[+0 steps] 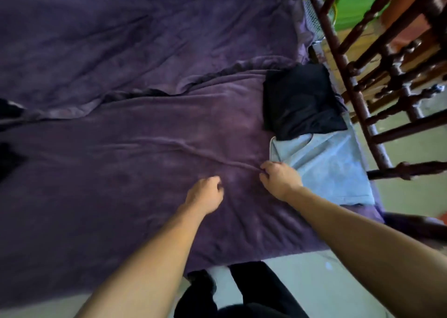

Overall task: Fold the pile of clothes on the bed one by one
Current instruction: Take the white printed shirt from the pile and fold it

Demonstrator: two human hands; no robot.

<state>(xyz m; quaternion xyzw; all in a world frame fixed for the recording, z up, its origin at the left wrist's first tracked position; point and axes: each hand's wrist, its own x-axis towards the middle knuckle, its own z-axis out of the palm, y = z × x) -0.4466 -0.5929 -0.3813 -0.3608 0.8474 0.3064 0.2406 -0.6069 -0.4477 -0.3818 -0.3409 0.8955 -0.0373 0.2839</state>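
Reaching over the bed [121, 39] from its 6 o'clock edge, both bare arms stretch onto a purple blanket [135, 196] that covers the near half.

The right hand [280, 182] sits knuckles-up, at about 4 o'clock from the middle of the view. Its fingers [264, 172] are curled tight and pinch the end of a raised ridge of blanket that runs off toward 10 o'clock. The left hand [205, 193] lies near it at its 9 o'clock, apart from it, with fingers [217, 184] curled under the palm. Their tips are hidden, so I cannot tell whether they hold any cloth.

A folded blue garment [326, 167] lies flat at 3 o'clock of the right hand. The back of that hand overlaps the garment's near-left edge, but the fingers point away from it and grip none of it. A folded black garment [300, 100] lies at 12 o'clock of the blue one, overlapping its far edge, well apart from both hands. More dark clothes [8, 153] show at the 9 o'clock border, cut off by the frame and far from the left fingers.

A dark wooden rail [358, 95] with turned spindles runs along the bed's 3 o'clock side. At 6 o'clock, black trousers [261, 293] stand over a pale floor [302, 269].
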